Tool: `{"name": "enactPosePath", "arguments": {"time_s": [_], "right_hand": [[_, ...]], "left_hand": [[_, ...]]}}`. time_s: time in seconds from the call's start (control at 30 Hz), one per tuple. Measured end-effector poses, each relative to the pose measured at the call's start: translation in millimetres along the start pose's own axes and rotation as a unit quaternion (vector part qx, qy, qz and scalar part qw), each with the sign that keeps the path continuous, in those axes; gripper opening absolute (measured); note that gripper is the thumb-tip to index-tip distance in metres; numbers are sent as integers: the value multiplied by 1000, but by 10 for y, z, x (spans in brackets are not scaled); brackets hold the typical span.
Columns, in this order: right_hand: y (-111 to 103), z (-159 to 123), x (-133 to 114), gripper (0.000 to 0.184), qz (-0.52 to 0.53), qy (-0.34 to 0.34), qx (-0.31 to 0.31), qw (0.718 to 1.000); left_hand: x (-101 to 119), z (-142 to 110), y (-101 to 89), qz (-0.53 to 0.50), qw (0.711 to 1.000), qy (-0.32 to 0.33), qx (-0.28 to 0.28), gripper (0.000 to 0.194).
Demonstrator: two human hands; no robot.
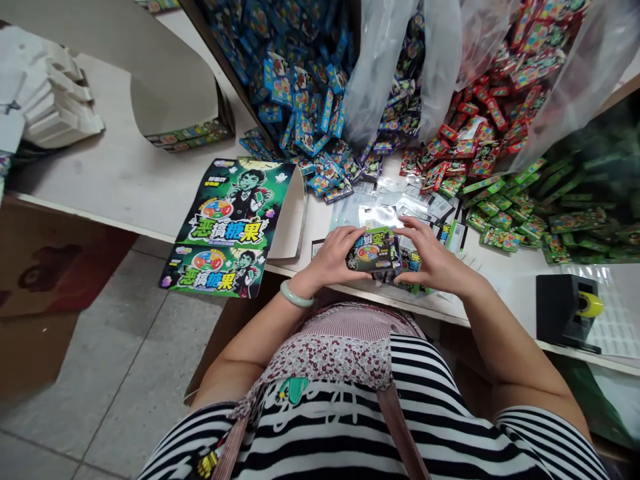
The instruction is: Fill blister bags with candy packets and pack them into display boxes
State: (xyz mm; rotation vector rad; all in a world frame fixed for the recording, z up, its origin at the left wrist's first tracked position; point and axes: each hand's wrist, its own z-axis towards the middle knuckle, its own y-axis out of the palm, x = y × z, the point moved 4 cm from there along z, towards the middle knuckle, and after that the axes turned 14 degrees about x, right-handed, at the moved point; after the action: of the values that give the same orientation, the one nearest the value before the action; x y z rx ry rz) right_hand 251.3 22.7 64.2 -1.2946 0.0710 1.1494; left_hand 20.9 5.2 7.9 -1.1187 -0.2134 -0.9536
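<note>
My left hand (336, 257) is closed on the left side of a small stack of candy boxes (371, 252), thumb below and fingers above. The front box is dark with a green edge and a round coloured picture. Beside the stack's right end is my right hand (430, 257), its thumb and fingers curved and spread apart; whether its fingertips touch the boxes is hard to see. Under and behind the hands lie flat clear printed pouches (395, 203). To the left, a large green printed display carton (225, 227) overhangs the table edge.
Heaps of blue boxes (305, 120), purple boxes (395, 110), red boxes (470, 143) and green boxes (505, 213) spread along the back. A black tape dispenser (563, 310) sits right. White folded card pieces (55, 100) and a curled carton (175, 100) are left on the white table (110, 173).
</note>
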Motion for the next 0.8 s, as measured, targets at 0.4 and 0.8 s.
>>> {"name": "enactPosePath", "arguments": {"time_s": [0.4, 0.8], "right_hand": [[347, 810, 347, 24, 99, 185, 192, 959], [1377, 1992, 765, 24, 147, 348, 142, 915]], "left_hand": [[59, -75, -116, -80, 995, -53, 32, 102], [-28, -312, -331, -77, 991, -73, 83, 105]]}}
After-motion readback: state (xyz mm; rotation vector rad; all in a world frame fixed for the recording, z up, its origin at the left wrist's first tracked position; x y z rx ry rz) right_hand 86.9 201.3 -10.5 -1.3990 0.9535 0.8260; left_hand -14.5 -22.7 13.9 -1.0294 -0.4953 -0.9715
